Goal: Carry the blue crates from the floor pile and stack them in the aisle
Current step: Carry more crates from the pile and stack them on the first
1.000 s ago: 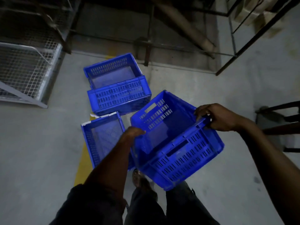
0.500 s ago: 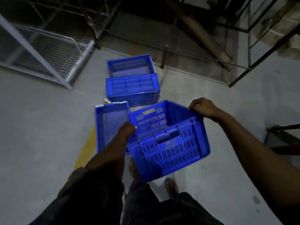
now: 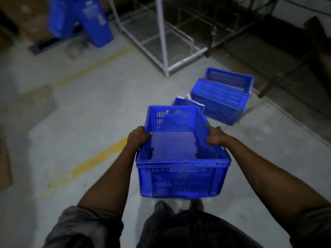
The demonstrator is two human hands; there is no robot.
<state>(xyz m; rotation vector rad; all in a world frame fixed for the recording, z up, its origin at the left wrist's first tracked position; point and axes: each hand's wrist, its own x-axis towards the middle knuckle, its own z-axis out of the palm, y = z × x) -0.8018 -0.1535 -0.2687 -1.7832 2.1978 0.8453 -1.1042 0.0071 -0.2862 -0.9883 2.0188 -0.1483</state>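
Dim indoor shot, cool grey-blue cast, motion blur across most of the frame.
Concrete floor is lightest around centre and falls to near black toward 1–2 o'clock and in the corners; the light source cannot be told. The held crate is the sharpest thing, though its slots are smeared. Left hand and right hand are dark with little detail. Floor crates at 1 o'clock are streaked. The blue stack at 11 o'clock is soft. White rack post leans from wide-angle distortion.
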